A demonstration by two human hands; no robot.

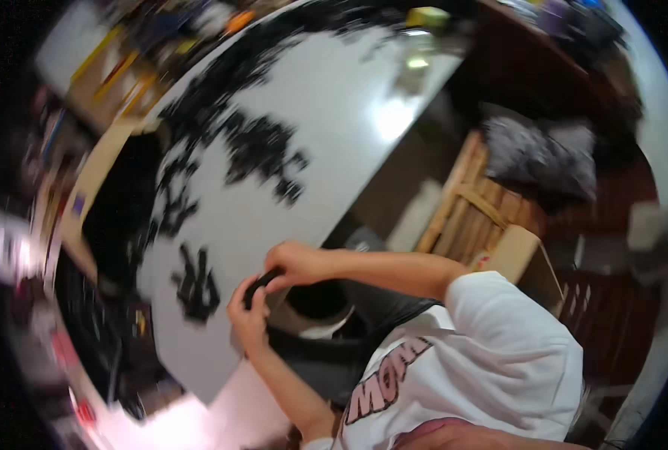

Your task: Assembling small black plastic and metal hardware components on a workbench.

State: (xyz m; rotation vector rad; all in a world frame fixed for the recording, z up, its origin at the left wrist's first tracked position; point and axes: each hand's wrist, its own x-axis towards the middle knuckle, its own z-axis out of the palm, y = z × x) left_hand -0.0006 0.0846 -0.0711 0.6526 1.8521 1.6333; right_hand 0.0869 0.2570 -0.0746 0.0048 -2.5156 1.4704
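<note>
Your two hands meet over the near edge of the white surface (334,142), and between them they hold one small black part (257,285). The part is short and a little long in shape. Its long axis runs from your left hand (248,315), which is lower and nearer to your body, up toward your right hand (298,264), which is higher and a bit further out. So the part lies across the gap between both hands, and each hand has one end of it.

Your left hand has its fingers closed around the lower end. Your right hand pinches the upper end with curled fingers. Both hands are narrow, closed on the part; neither one is open. The picture is blurred by motion, so I cannot tell exactly which fingers press on it.

The nearest other pieces are the small dark pile (196,283), just to the left of your left hand, on the surface and apart from it. Your left hand is clearly the nearer one to this pile; your right hand must cross over the left to reach it. More black pieces (262,154) lie well beyond both hands, further up the surface. Below your hands, off the edge of the surface, there is a round dark container (315,304), very near your right wrist.
</note>
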